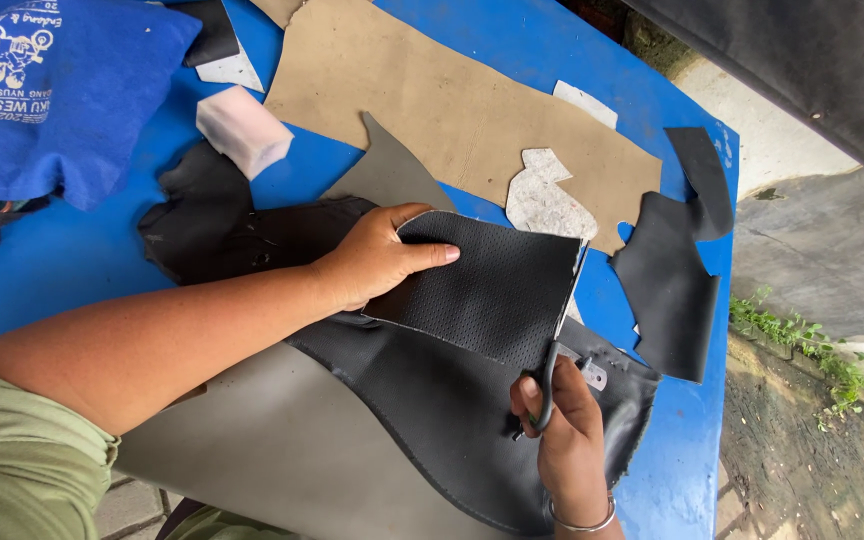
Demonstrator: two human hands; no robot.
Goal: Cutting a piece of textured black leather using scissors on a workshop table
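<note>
The left hand lies flat on a black dotted sheet, with the thumb on top and the fingers tucked under its near edge. It pinches the sheet and holds it still. The sheet is in the middle of the blue bench, on top of a bigger black smooth piece.

The right hand is closed around the handles of the scissors. The blades point up along the right edge of the dotted sheet. They touch that edge, but most of the blades are hidden, so I cannot tell how wide they are.

The dotted sheet looks thin, light and bendy, like soft fake leather. It has a pale lining showing at its rim. It would flop if you picked it up by one corner. I think it is best to press it flat or pinch it close to where the scissors cut, so it does not slide or fold. It does not look slippery, and it should not break.

Around it lie a tan sheet, a pink-white foam block, a blue cloth, a grey felt scrap and black offcuts.
</note>
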